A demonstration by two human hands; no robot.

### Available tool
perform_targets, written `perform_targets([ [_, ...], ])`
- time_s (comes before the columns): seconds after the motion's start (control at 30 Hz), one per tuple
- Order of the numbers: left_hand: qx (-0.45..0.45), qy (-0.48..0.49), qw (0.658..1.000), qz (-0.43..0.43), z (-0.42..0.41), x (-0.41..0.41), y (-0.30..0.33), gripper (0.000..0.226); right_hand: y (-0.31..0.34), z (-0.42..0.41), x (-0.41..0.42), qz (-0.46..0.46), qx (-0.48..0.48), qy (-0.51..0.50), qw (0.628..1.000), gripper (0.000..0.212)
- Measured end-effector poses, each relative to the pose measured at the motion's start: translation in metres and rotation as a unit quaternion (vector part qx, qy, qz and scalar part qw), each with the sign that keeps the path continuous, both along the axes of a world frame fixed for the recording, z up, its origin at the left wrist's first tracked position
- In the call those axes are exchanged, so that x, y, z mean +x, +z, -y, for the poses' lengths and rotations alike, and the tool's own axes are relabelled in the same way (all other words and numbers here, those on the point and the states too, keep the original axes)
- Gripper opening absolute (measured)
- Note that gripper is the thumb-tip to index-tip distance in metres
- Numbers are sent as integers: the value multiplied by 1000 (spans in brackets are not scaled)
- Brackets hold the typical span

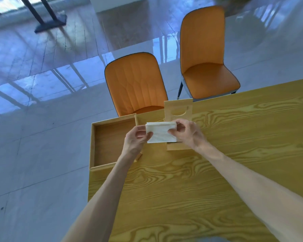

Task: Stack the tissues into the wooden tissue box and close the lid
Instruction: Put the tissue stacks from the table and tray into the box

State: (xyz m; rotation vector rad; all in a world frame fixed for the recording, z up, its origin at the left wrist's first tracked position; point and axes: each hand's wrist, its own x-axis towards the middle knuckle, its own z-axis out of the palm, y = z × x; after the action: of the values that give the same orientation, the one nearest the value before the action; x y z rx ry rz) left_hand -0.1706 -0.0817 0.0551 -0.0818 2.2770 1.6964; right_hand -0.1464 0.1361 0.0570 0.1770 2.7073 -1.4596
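A folded stack of white tissues is held in the air between both hands. My left hand pinches its left edge and my right hand grips its right side. Directly behind and below the tissues stands the wooden tissue box, mostly hidden by them. Its lid, with a half-round cut-out, stands upright at the back. A shallow open wooden tray lies to the left, at the table's corner, partly under my left wrist.
The yellow wood-grain table ends just left of the tray and just behind the box. Two orange chairs stand on the glossy floor beyond the far edge.
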Motion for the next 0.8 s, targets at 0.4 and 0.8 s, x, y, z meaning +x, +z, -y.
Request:
perform_targets([
  [0.4,-94,23,995,36,-78,-4,-21,23,-13,-50,4,29,84,-123,988,28],
  [0.8,-231,-9,972,28,-91,-14,-37,35,-37,-44,-10,63,145,-161,974,29],
])
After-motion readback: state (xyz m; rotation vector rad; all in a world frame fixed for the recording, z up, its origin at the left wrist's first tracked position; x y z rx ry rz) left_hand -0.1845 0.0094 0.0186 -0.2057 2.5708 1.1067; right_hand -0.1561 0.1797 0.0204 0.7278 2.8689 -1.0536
